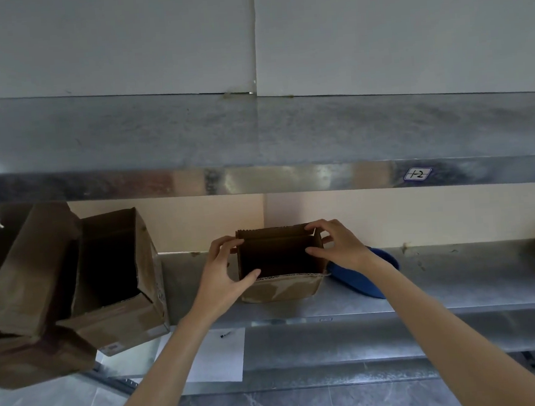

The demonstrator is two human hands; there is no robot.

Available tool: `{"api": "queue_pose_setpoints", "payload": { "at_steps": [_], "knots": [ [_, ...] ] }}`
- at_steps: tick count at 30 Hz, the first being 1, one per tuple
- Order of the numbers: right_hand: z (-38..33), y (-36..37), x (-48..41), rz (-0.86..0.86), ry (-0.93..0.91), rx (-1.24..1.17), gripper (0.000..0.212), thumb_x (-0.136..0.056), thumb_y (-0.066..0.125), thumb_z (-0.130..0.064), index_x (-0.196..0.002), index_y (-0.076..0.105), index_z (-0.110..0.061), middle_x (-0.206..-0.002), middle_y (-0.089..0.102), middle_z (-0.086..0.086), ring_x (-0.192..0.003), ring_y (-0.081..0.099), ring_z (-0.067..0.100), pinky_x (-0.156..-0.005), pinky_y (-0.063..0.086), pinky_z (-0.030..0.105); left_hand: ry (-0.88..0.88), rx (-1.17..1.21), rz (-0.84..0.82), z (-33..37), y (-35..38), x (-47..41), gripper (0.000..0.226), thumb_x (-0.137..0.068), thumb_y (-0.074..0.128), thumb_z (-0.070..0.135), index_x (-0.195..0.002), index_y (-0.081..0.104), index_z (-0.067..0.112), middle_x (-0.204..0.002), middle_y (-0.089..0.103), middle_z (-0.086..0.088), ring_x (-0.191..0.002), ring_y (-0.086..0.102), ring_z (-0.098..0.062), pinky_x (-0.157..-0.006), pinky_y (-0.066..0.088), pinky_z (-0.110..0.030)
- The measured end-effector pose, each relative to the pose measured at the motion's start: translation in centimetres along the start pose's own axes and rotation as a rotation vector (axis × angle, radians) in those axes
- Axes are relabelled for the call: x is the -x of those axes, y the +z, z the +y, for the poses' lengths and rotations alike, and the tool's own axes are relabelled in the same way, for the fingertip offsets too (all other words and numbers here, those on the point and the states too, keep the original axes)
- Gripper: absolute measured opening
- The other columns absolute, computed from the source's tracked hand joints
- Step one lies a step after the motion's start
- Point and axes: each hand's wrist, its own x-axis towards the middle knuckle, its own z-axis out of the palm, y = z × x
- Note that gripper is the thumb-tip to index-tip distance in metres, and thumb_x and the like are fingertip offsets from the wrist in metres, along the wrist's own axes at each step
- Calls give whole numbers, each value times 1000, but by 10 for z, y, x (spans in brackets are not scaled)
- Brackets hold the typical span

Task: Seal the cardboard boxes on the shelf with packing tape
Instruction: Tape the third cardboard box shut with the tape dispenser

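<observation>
Small cardboard box [280, 266] on the metal shelf [442, 282], top open, no tape visible. Left hand [222, 277] and right hand [336, 245] grip opposite walls. Larger boxes [115, 279] at left also unsealed. Sealing not begun.

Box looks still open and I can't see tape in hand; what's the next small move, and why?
Probably fold the flaps shut: the small box gapes open, with the left hand and right hand on its side edges. Neither holds tape.
</observation>
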Motion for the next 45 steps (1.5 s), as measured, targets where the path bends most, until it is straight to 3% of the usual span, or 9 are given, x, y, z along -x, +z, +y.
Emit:
{"api": "queue_pose_setpoints", "payload": {
  "at_steps": [5,13,18,23,28,32,35,40,45],
  "knots": [
    [-4,6,-6,28,0,-13,55,-89,72,-29,-137,46,-25,-124,43,5,-107,54,21,-88,46,25,42,-16,-53,2,0,2,59,-80,80,36,-132,53,29,-134,39,14,-118,32,23,-94,27,4],
    [-2,17,4,125,-32,-53,44,-90,69,-28,-130,50,-28,-125,42,1,-108,51,15,-93,49,27,-8,38,-149,3,-2,0,65,-82,77,38,-139,47,34,-117,55,15,-113,51,1,-92,41,-17],
    [-3,16,19,-38,-4,-139,43,-96,59,-41,-136,43,-37,-109,60,-13,-111,56,12,-100,44,32,-83,43,-211,-2,-1,-4,57,-85,71,49,-135,47,38,-115,60,23,-113,51,6,-100,40,-25],
    [1,15,25,-117,9,-114,55,-90,49,-63,-139,41,-40,-134,53,-16,-122,50,11,-105,40,32,-130,30,-320,-3,3,-6,70,-76,53,78,-137,40,45,-132,44,24,-119,41,2,-96,34,-18],
    [9,20,22,-91,-44,5,56,-90,62,-51,-140,41,-36,-142,49,-13,-127,45,10,-104,41,31,-128,11,-243,-3,6,-6,51,-87,69,47,-129,42,47,-116,46,32,-101,44,19,-75,32,5],
    [16,25,18,-20,-82,19,48,-95,64,-28,-138,44,-32,-136,54,-7,-123,49,16,-104,43,36,-113,22,-157,-3,10,-7,49,-88,72,29,-130,46,36,-116,55,21,-98,49,14,-76,35,7],
    [19,31,15,43,-94,48,50,-92,67,-21,-137,45,-30,-133,54,-5,-121,51,18,-102,45,36,-92,12,-63,-4,14,-7,56,-85,76,24,-133,49,24,-123,56,11,-107,50,3,-87,37,0],
    [24,39,11,239,-105,80,64,-82,78,-21,-134,43,-27,-131,47,-4,-120,49,18,-89,45,27,-32,-37,125,-1,17,-6,85,-71,88,14,-142,41,12,-148,30,-9,-133,41,-22,-111,39,-34],
    [26,35,8,242,-77,124,106,-78,82,-26,-154,8,-39,-153,29,-4,-136,31,15,-102,40,36,-39,48,-3,-3,18,-11,90,-80,81,15,-152,28,21,-156,31,1,-140,30,-9,-114,26,-24]
  ]
}}
